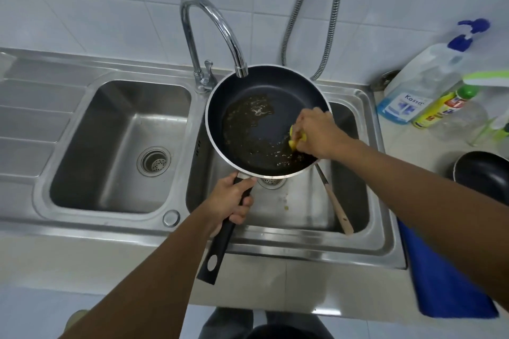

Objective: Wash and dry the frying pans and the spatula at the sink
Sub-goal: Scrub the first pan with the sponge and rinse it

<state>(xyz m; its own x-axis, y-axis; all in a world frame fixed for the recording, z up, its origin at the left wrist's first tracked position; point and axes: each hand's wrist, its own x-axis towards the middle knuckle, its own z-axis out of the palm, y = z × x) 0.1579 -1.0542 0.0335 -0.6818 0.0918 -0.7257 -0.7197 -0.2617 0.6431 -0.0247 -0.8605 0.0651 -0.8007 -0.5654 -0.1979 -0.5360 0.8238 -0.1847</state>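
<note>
Hands: left hand point(234, 201) grips handle of big pan point(275, 96); right hand point(316, 132) pinches sponge point(296, 139).
Big pan: greasy, over sink point(110, 74).
Left: spatula point(334, 201) in sink, second pan point(484, 173) beside sink, drying.

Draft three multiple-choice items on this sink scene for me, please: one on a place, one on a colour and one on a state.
1. Where does the spatula lie?
A. on the floor
B. in the right basin, below the held frying pan
C. hanging on the wall

2. What colour is the sponge in the right hand?
A. yellow
B. pink
C. white

3. In what state is the inside of the frying pan?
A. clean and dry
B. smeared with brownish residue
C. full of foam

Key:
1 B: its pale handle leans in that basin, and its head is hidden under the pan.
2 A: yellow shows at the edge of that hand.
3 B: greasy streaks cover much of the dark surface.
</note>
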